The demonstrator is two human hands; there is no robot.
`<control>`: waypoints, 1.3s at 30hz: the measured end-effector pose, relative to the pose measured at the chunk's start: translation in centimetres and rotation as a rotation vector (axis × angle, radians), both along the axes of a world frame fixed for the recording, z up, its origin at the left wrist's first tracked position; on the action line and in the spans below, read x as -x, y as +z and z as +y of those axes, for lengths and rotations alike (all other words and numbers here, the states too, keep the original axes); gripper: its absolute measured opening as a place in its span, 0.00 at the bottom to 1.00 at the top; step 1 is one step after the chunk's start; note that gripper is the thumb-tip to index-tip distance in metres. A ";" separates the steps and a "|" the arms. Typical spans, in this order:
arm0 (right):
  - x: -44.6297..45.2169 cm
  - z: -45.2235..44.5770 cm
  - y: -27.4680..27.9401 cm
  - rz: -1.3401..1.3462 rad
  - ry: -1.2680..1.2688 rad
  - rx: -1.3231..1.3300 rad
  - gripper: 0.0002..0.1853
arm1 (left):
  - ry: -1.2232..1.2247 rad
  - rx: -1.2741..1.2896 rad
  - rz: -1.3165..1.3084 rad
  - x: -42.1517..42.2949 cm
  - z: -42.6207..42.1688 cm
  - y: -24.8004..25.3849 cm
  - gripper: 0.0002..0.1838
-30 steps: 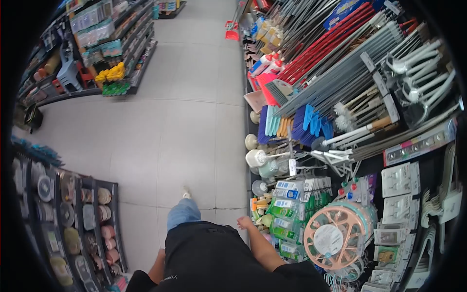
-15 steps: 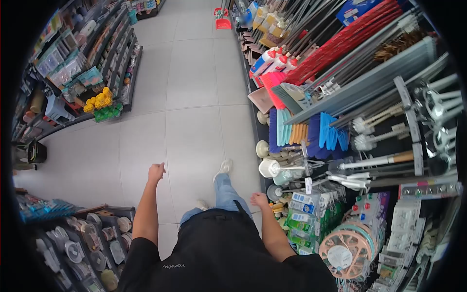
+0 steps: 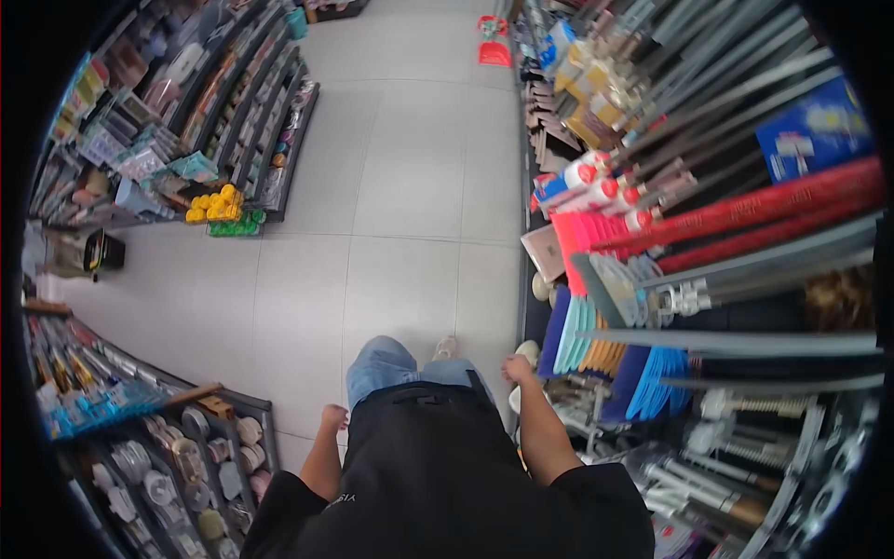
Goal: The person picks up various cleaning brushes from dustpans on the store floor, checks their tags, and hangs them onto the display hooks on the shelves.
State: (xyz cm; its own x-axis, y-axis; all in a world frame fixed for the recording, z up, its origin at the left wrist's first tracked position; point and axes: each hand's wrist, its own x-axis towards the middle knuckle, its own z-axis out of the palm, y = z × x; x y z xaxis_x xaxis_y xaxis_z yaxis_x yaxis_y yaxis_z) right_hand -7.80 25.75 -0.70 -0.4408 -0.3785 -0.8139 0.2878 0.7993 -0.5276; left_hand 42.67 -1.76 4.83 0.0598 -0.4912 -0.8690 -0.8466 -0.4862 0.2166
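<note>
My left hand (image 3: 335, 416) hangs low beside my left hip, fingers loosely curled, with nothing seen in it. On the other side, my right hand (image 3: 518, 367) is held a little further forward, its fingers also curled and no object visible in them. Closest to the right hand are a round cream-coloured item (image 3: 528, 351) at the shelf's foot and purple broom bristles (image 3: 556, 328). Light blue bristles (image 3: 570, 337) and orange ones (image 3: 610, 352) stand just beyond. Neither hand appears to grip any goods.
A grey tiled floor (image 3: 405, 168) runs ahead between shelves. Brooms and long red-wrapped poles (image 3: 745, 216) fill the right side. Yellow items (image 3: 216, 203) and green items (image 3: 237, 225) hang at the left shelf's end. A red dustpan (image 3: 494, 53) stands far ahead; a black bin (image 3: 104, 252) is left.
I have moved forward along the aisle, so the brooms sit nearer on my right. My left hand has swung back toward my hip; my right hand has come forward.
</note>
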 end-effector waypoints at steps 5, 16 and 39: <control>10.4 -14.3 1.0 0.084 0.065 -0.020 0.12 | -0.047 0.234 -0.050 -0.6 2.8 -7.6 0.19; 18.5 -39.4 6.4 0.007 0.032 -0.100 0.16 | -0.354 0.079 0.030 16.5 -26.5 -7.8 0.16; 45.4 -63.5 -0.2 -0.099 -0.290 -0.310 0.12 | -1.208 0.206 -0.012 54.0 -79.8 -6.4 0.17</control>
State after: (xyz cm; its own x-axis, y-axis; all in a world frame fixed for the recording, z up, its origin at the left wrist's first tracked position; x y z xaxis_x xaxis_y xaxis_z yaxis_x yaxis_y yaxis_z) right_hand -53.17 -37.79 -0.92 -0.4070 0.0183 -0.9132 0.5612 0.7938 -0.2342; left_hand -11.33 -81.51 -1.60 -0.5218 -0.3643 -0.7714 -0.7320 0.6556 0.1855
